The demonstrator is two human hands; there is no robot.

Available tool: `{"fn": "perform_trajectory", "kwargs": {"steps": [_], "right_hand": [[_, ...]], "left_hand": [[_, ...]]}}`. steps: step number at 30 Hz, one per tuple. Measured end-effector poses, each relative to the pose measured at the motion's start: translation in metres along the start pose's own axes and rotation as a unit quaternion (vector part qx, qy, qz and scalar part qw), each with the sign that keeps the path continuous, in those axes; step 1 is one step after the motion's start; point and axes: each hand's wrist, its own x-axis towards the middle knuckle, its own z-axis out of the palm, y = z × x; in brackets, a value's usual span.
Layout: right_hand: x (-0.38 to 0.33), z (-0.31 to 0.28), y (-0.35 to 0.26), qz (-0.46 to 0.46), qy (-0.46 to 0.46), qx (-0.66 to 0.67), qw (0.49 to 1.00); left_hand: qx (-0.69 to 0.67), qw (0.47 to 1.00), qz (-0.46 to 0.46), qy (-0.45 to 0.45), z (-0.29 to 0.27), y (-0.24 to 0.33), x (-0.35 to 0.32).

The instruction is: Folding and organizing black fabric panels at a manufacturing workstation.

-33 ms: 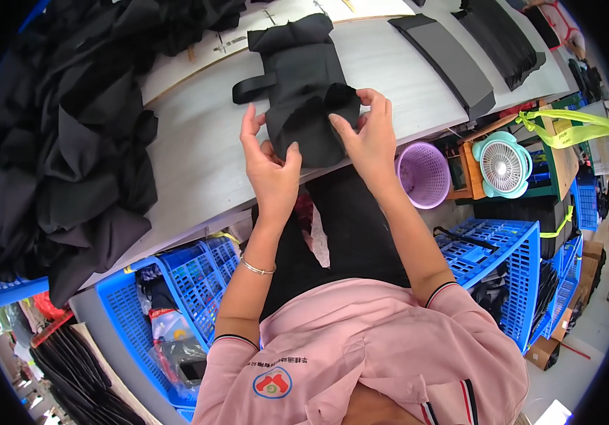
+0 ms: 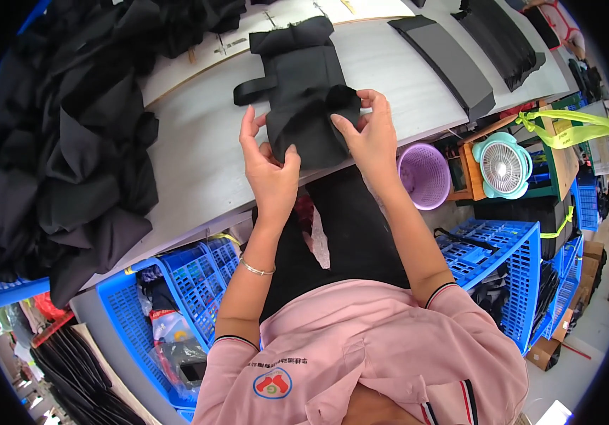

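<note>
Black pouch [image 2: 304, 85] lies on white worktop [image 2: 198, 163], at 12 o'clock from the person. Left hand [image 2: 270, 166] grips the pouch's near edge, fingers pinched on the fabric. Right hand [image 2: 367, 134] at 3 o'clock of the left, fingers closed on a folded flap. Heap of black fabric [image 2: 64, 142] at 9 o'clock. Purple basket [image 2: 425, 176] and small fan [image 2: 503, 166] at 3 o'clock, below worktop edge.
</note>
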Motion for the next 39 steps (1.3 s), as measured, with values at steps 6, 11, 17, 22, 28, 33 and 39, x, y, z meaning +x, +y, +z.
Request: {"fn": "perform_trajectory", "kwargs": {"steps": [6, 11, 17, 22, 28, 33, 39], "right_hand": [[0.008, 0.003, 0.017, 0.071, -0.081, 0.188, 0.976], [0.001, 0.004, 0.001, -0.04, -0.113, 0.145, 0.982], [0.025, -0.03, 0.019, 0.014, -0.004, 0.067, 0.998], [0.026, -0.029, 0.012, -0.166, -0.02, -0.037, 0.985], [0.047, -0.029, 0.007, -0.192, -0.11, -0.014, 0.975], [0.054, -0.043, 0.027, -0.059, -0.25, 0.168, 0.952], [0.052, -0.035, 0.035, -0.064, -0.144, 0.03, 0.987]], "left_hand": [[0.271, 0.933, 0.237, -0.013, -0.006, 0.012, 0.033], [0.244, 0.927, 0.168, -0.231, 0.002, -0.008, 0.084], [0.241, 0.938, 0.119, -0.221, 0.007, -0.016, 0.105], [0.334, 0.902, 0.164, -0.216, 0.013, -0.013, 0.102], [0.371, 0.879, 0.192, -0.23, 0.016, -0.014, 0.101], [0.361, 0.886, 0.172, -0.234, 0.015, -0.009, 0.103], [0.382, 0.88, 0.177, -0.222, 0.019, -0.007, 0.097]]}}
